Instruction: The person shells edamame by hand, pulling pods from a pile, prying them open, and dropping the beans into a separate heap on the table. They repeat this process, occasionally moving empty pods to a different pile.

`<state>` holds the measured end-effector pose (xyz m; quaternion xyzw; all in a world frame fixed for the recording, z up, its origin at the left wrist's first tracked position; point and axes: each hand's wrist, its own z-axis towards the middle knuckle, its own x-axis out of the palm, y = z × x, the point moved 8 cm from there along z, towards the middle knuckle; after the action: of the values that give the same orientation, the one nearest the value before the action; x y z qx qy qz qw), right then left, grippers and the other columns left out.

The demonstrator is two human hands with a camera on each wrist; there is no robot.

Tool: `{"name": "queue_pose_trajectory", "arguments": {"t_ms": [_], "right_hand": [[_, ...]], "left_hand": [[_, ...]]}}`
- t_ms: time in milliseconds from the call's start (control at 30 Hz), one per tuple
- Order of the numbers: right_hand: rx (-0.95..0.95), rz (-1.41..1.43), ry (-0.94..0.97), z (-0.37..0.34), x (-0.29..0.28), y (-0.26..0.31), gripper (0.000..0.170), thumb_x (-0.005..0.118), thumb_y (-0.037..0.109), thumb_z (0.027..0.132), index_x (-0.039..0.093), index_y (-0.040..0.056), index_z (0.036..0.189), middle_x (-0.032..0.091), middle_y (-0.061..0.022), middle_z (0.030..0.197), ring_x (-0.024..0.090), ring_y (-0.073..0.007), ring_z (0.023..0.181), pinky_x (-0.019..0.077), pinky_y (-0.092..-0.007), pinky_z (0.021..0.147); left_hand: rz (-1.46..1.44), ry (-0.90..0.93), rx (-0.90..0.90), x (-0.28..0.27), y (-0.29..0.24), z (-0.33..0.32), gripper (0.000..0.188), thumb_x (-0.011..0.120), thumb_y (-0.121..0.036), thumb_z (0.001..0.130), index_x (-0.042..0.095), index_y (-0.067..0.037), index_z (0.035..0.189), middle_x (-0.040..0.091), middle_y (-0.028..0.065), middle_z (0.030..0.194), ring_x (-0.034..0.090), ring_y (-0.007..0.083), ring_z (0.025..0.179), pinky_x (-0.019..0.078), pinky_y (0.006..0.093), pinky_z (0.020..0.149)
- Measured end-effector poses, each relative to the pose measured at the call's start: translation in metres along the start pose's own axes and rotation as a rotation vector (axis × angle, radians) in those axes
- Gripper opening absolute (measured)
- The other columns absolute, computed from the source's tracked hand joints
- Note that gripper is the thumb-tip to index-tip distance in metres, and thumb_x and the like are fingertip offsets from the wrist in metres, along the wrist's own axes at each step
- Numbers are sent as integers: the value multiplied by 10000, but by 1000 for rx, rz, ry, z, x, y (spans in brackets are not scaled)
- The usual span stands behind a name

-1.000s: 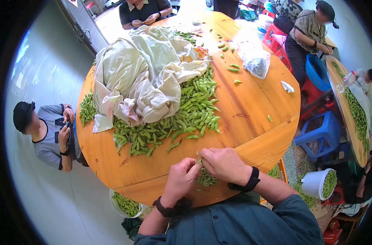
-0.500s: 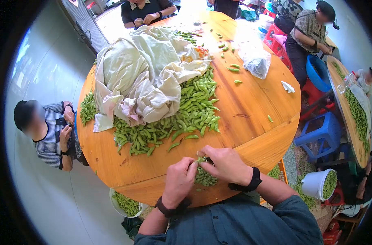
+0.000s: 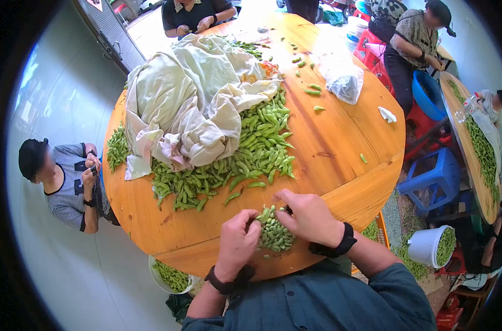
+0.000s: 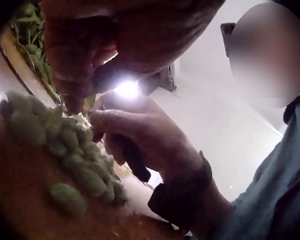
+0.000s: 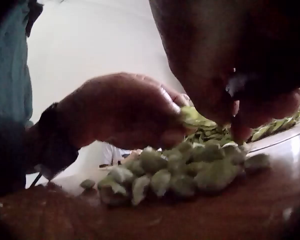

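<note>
A green pod (image 5: 196, 117) is pinched between the thumb and fingers of the left hand (image 3: 237, 243), seen across the pile in the right wrist view (image 5: 122, 110). Just to the right, the right hand (image 3: 314, 223) hovers with index finger and thumb spread apart; nothing shows clearly between them. Between and below both hands lies a small heap of shelled beans (image 3: 276, 236), with one loose bean (image 4: 67, 198) beside it. Beyond the hands, many unshelled pods (image 3: 265, 132) are spread, partly under a crumpled pale cloth (image 3: 168, 88).
The round wooden table (image 3: 339, 154) also bears a plastic bag (image 3: 345, 85), a white tissue (image 3: 387, 115) and scattered pods. A person in stripes (image 3: 69, 182) sits left. A blue stool (image 3: 433, 176) and a white bucket (image 3: 425, 248) of pods stand right.
The two hands have moved apart, uncovering more of the bean heap. The right hand's index finger and thumb have spread, having earlier met the left fingers at a pod.
</note>
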<state>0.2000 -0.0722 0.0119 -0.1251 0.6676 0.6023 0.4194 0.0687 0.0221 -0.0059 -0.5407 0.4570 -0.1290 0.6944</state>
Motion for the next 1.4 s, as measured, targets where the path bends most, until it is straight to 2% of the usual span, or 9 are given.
{"name": "queue_pose_trajectory", "arguments": {"t_ms": [233, 533, 633, 733, 967, 1033, 1200, 1333, 1400], "right_hand": [[-63, 297, 15, 1, 4, 1, 250, 676, 214, 847, 609, 8, 971, 663, -212, 809, 664, -380, 788, 526, -432, 690], [87, 538, 113, -2, 0, -8, 179, 681, 166, 861, 625, 5, 915, 653, -182, 777, 666, -259, 716, 511, -348, 651], [99, 531, 115, -3, 1, -10, 180, 677, 169, 867, 621, 6, 919, 656, -183, 782, 668, -269, 709, 514, -348, 649], [-89, 431, 10, -6, -5, 1, 152, 688, 134, 866, 620, 21, 941, 637, -123, 750, 624, -217, 625, 482, -319, 576], [-144, 302, -8, -11, -6, 5, 159, 687, 126, 854, 609, 15, 937, 653, -175, 778, 662, -326, 716, 508, -375, 621], [-124, 324, -12, -11, -5, 2, 163, 689, 126, 852, 608, 15, 939, 655, -180, 780, 665, -333, 730, 510, -381, 626], [71, 470, 2, -11, -6, -13, 150, 681, 127, 858, 617, 6, 920, 642, -107, 734, 628, -194, 665, 490, -323, 611], [114, 564, 29, -10, 0, -22, 190, 674, 179, 852, 633, 2, 911, 661, -175, 753, 666, -262, 670, 515, -354, 630], [57, 505, 42, -11, 0, -16, 166, 672, 149, 870, 646, 10, 957, 656, -86, 784, 612, -142, 703, 493, -295, 657]], "left_hand": [[-304, 155, -209, 19, 6, -1, 145, 532, -34, 924, 628, 18, 1020, 600, -21, 756, 542, 39, 633, 445, 199, 564], [-696, 405, -400, 26, 1, -2, 152, 554, -58, 952, 575, 9, 1086, 641, 29, 884, 599, 81, 696, 498, 213, 615], [-762, 357, -356, 25, -3, 2, 148, 521, -30, 949, 547, -4, 1091, 633, 28, 938, 599, 77, 729, 495, 218, 627], [-613, 286, -296, 29, 1, 5, 165, 477, 2, 939, 525, -14, 1095, 625, 23, 948, 592, 75, 740, 486, 219, 637], [-573, 343, -289, 38, 4, 3, 219, 447, 29, 916, 537, -12, 1111, 621, 9, 957, 574, 61, 752, 471, 211, 641], [-436, 254, -156, 35, 0, 7, 241, 449, 29, 912, 544, -9, 1130, 622, 6, 969, 573, 57, 746, 474, 207, 646], [-545, 301, -273, 36, -3, 6, 229, 464, 17, 930, 546, 11, 1143, 632, 24, 954, 589, 61, 748, 493, 215, 648], [-679, 297, -316, 36, -1, 5, 198, 511, 1, 943, 546, 32, 1134, 644, 49, 930, 611, 71, 760, 512, 227, 633], [-627, 253, -293, 36, -2, 3, 204, 531, -3, 938, 543, 30, 1139, 644, 49, 915, 613, 72, 756, 511, 226, 629]]}}
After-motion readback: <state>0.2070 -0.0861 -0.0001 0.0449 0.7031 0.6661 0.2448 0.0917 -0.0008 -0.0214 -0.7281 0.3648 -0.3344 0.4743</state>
